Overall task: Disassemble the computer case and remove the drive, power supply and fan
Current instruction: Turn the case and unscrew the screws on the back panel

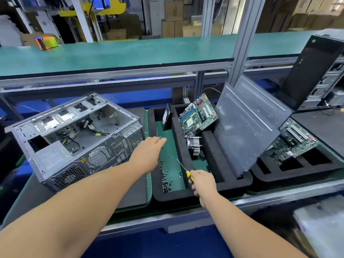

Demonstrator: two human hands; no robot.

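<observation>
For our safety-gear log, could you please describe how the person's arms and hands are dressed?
Both forearms are bare with no sleeves in view. The left hand and right hand wear no gloves. No watch, wrist strap or rings are visible.

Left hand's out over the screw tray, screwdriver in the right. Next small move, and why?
Probably bring the left hand, open above the tray with the loose screws, back to steady the case. The right hand holds the screwdriver, and the power supply looks mounted in the case.
</observation>
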